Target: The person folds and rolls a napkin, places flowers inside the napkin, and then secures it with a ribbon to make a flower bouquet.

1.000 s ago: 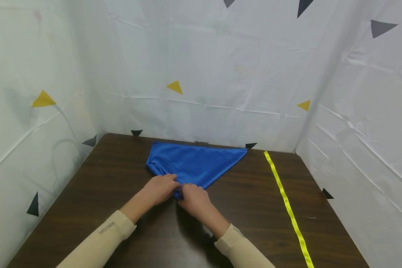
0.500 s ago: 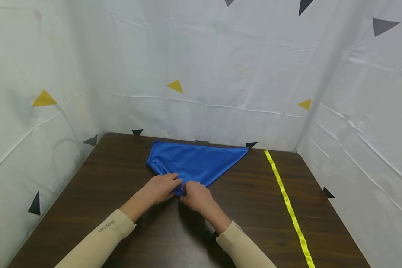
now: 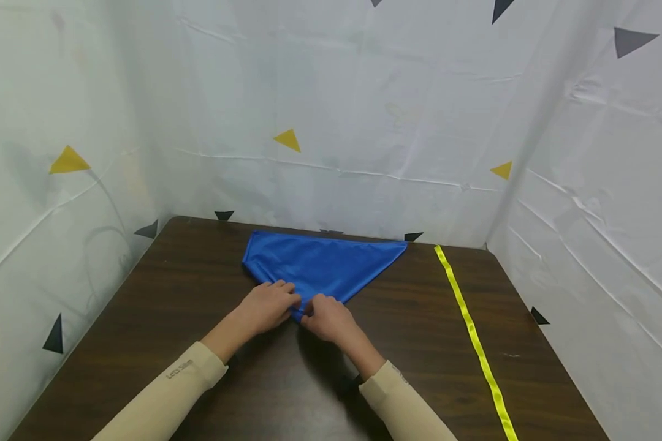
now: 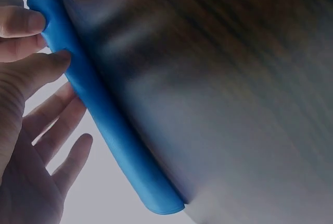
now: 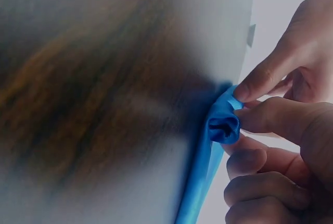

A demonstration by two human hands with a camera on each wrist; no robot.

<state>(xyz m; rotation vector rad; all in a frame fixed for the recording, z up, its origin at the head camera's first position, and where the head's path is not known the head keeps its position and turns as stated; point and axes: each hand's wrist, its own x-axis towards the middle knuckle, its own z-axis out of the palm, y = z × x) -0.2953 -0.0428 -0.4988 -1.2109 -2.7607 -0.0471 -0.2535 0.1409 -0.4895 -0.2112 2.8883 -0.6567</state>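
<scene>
A blue cloth point(image 3: 331, 263) lies near the back of the table, its near-left edge rolled into a narrow tube. In the left wrist view the roll point(image 4: 112, 125) runs diagonally; the right wrist view shows its open spiral end point(image 5: 223, 127). My left hand point(image 3: 270, 306) holds the roll close to that end, thumb on the near side and fingers reaching over the far side. Right beside it, my right hand point(image 3: 328, 318) pinches the end of the roll between thumb and curled fingers. The two hands nearly touch. Some fingertips are hidden from the head view.
A long yellow ribbon point(image 3: 474, 337) stretches down the right side of the dark wooden table point(image 3: 419, 367). White sheets point(image 3: 331, 92) with yellow and dark triangles enclose the table at the back and both sides.
Both hands have shifted slightly away from me and to the right along with the cloth's near corner, which is now rolled a little further. The ribbon stays put on the table.
</scene>
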